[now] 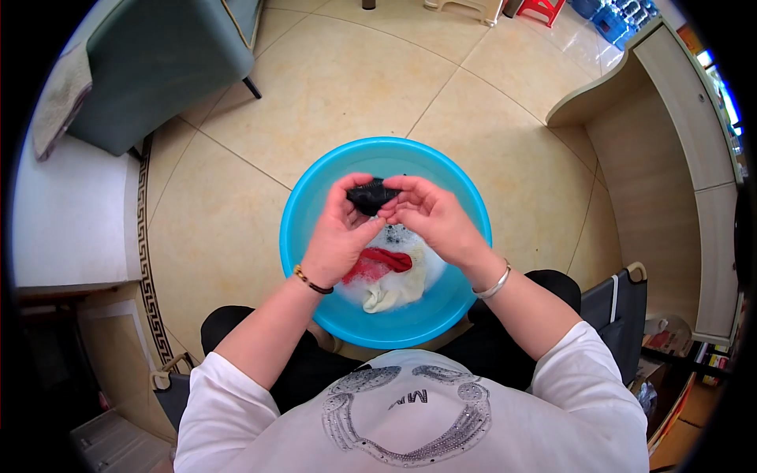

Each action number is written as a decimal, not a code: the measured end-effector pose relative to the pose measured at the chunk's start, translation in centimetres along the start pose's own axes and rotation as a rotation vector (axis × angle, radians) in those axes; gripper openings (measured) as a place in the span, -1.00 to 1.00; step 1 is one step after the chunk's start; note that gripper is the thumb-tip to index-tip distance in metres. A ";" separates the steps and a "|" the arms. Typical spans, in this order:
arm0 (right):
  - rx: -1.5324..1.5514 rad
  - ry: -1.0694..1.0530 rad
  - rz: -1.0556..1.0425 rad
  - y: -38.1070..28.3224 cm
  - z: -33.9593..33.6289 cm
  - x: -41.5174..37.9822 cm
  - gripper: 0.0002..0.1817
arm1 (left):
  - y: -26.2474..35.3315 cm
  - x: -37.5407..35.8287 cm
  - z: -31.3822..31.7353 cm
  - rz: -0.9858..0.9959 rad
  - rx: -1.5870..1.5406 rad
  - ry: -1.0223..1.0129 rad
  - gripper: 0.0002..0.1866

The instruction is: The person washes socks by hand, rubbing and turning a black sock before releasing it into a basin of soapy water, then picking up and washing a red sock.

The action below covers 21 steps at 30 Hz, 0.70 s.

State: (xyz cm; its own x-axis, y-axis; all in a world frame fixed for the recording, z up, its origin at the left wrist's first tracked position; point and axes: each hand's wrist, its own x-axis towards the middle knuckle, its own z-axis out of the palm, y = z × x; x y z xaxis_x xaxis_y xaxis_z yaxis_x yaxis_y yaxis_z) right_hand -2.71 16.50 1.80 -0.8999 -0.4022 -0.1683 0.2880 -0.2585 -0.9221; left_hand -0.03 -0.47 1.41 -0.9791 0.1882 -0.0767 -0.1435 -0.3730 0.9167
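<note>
A small bunched black cloth (371, 196) is held up over the blue basin (289, 260); its exact kind is not clear. My left hand (341, 229) grips its left side, with the fingers curled round it. On the other side, my right hand (430, 213) pinches its right edge between fingers and thumb. Below my hands, a red cloth (386, 260) and a cream-white cloth (382, 296) lie in sudsy water (418, 276) in the basin. Dark spots show on the foam under the black cloth.
The basin stands on a tiled floor (331, 79) between my knees. A grey-green chair (165, 71) is at upper left. A curved wooden desk (654, 134) stands on the right. Stools, one a red stool (542, 9), and blue water bottles (615, 24) are at the back.
</note>
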 end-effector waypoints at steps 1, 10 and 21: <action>-0.215 0.028 -0.083 0.3 0.3 -0.3 -0.74 | -0.6 0.0 -0.2 0.061 0.181 -0.018 -0.56; -0.505 0.102 -0.034 -0.1 0.4 -0.1 -0.79 | -0.6 0.1 -0.9 -0.159 0.235 0.083 -0.81; 0.018 0.047 0.334 -1.5 -0.5 0.2 -0.67 | -0.2 0.3 -1.2 -0.304 -0.380 0.033 -0.59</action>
State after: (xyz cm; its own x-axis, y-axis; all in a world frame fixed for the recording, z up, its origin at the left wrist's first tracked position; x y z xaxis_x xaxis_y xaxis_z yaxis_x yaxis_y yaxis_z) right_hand -3.53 17.27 2.94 -0.7688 -0.4261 -0.4769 0.5752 -0.1348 -0.8068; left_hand -0.48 -1.40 0.74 -0.8880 0.3135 -0.3365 -0.4599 -0.6123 0.6431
